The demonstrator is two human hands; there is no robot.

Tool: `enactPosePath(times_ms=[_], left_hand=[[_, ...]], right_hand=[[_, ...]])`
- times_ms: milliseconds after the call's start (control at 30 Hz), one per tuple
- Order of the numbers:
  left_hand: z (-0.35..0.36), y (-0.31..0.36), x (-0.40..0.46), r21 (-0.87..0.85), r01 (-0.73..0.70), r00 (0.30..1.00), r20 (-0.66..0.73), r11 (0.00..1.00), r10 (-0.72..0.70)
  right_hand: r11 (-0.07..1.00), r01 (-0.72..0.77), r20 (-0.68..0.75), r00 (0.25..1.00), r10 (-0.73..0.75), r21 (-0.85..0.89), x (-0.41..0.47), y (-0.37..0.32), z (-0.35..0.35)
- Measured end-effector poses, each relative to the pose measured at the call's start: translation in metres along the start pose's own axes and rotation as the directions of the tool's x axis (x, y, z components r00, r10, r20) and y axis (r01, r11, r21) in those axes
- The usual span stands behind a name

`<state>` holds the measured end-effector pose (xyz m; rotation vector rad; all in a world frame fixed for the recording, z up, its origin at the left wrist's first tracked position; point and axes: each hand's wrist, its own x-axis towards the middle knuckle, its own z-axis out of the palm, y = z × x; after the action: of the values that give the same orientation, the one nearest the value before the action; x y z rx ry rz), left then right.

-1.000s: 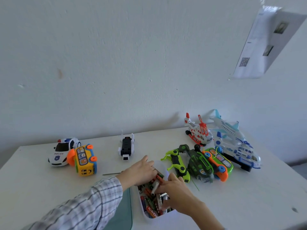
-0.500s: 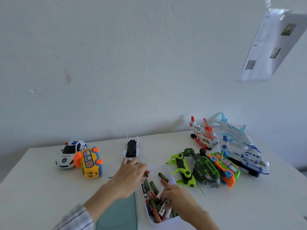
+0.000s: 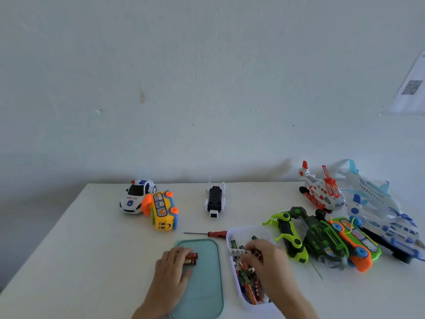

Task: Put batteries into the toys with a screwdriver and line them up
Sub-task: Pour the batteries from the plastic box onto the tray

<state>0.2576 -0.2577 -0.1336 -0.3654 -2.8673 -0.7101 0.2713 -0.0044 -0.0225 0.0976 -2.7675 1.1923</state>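
Since half a second ago, left hand (image 3: 171, 267) has shifted from the table near the black-and-white toy (image 3: 215, 200) onto the teal lid (image 3: 204, 288), where its curled fingers hold two red batteries (image 3: 191, 259) against the lid surface.
Right hand (image 3: 264, 257): remains inside the white tray (image 3: 232, 238), fingertips pinching a white battery (image 3: 236, 252).
Tray contents: loose heap of batteries (image 3: 249, 288) in green, red, orange and white.
Screwdriver (image 3: 207, 233): red handle, lying flat on the table (image 3: 92, 261) just beyond the lid, its handle end against the tray.
Toys, far left: police car (image 3: 135, 196) touching yellow bus (image 3: 164, 212).
Toys, right: green vehicle (image 3: 289, 236), dark green vehicle (image 3: 322, 240), orange-green car (image 3: 355, 244), helicopter (image 3: 322, 192), white-blue airplane (image 3: 381, 210), clustered close together.
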Motion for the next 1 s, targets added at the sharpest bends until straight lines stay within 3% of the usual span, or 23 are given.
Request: enactPosePath(times_ms=[67, 133, 233, 367, 467, 567, 667, 767, 833, 867, 933, 1000], left_hand=[[0.003, -0.004, 0.001, -0.003, 0.005, 1.0, 0.006, 1.0, -0.005], [0.004, -0.005, 0.001, -0.007, 0.011, 1.0, -0.007, 1.0, -0.011], [0.006, -0.004, 0.0, -0.045, 0.001, 1.0, -0.028, 0.999, -0.002], [0.006, -0.003, 0.0, -0.088, 0.027, 0.999, -0.034, 0.996, -0.031], [0.008, -0.006, -0.002, -0.129, 0.055, 0.998, -0.015, 0.99, -0.057], [0.006, -0.004, -0.004, -0.163, 0.064, 0.995, -0.068, 0.985, -0.076], [0.0, 0.012, -0.001, -0.085, -0.069, 0.97, -0.24, 0.994, 0.046], [-0.004, 0.05, 0.016, -0.006, -0.325, 0.888, -0.347, 0.946, 0.303], [-0.008, 0.085, 0.036, 0.056, -0.429, 0.874, -0.227, 0.902, 0.43], [-0.007, 0.101, 0.046, 0.111, -0.438, 0.888, -0.102, 0.892, 0.448], [-0.004, 0.127, 0.067, 0.238, -0.405, 0.909, 0.211, 0.883, 0.36], [-0.002, 0.141, 0.083, 0.34, -0.4, 0.856, 0.471, 0.851, 0.214]], right_hand=[[0.998, -0.052, 0.234, 0.97, 0.062, -0.047, 0.002, -0.021, 0.017], [0.975, -0.02, 0.424, 0.898, 0.115, -0.223, 0.004, -0.036, 0.041], [0.881, 0.085, 0.519, 0.833, 0.193, -0.465, 0.001, -0.045, 0.073], [0.848, 0.179, 0.514, 0.849, 0.124, -0.499, -0.001, -0.047, 0.09], [0.916, 0.151, 0.486, 0.872, 0.053, -0.371, 0.0, -0.042, 0.076], [0.97, 0.077, 0.291, 0.957, -0.006, -0.232, 0.004, -0.03, 0.046], [0.902, 0.037, 0.011, 0.999, -0.036, -0.431, 0.017, -0.002, 0.012], [0.782, 0.009, 0.03, 0.999, 0.013, -0.623, 0.027, 0.031, -0.004], [0.711, 0.061, 0.136, 0.989, 0.05, -0.701, 0.03, 0.049, -0.004], [0.682, 0.091, 0.152, 0.988, 0.03, -0.726, 0.03, 0.057, -0.001], [0.645, 0.137, 0.186, 0.983, 0.008, -0.752, 0.031, 0.063, 0.002], [0.665, 0.15, 0.196, 0.981, -0.005, -0.732, 0.031, 0.065, 0.004]])
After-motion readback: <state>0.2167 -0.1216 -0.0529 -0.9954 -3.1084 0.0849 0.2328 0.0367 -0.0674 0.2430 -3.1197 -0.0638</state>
